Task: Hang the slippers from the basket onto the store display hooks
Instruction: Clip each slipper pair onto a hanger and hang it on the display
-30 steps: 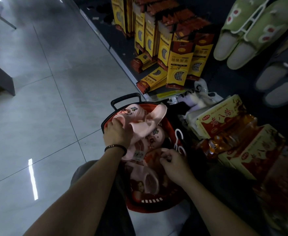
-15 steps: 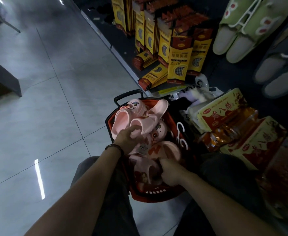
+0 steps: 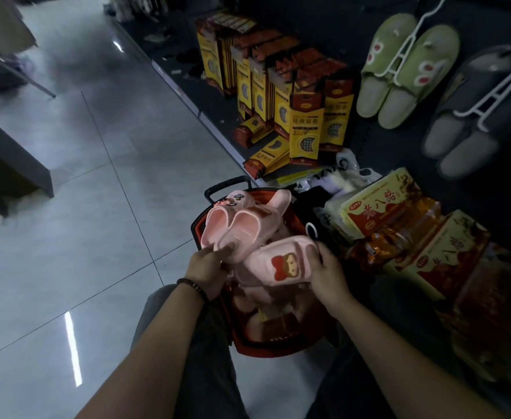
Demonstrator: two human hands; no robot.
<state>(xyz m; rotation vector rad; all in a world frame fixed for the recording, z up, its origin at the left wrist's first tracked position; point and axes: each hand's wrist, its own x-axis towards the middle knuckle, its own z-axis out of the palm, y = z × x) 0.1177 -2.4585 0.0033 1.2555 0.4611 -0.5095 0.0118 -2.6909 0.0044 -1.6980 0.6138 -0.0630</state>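
Printed slipper (image 3: 278, 261) now lifted above basket (image 3: 266, 347), gripped by right hand (image 3: 328, 276) | left hand (image 3: 207, 269) grips pink pair (image 3: 236, 225) at 11 o'clock | hanging pending.

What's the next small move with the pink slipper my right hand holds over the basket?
Probably lift the pink slipper clear of the basket with the right hand, which grips it on top of the pile, while the left hand holds the other pink pair.

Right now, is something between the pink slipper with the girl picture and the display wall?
Yes. Yellow-and-red boxes lie piled between the red plastic basket and the dark wall. The right hand grips the pink slipper; no free hook shows.
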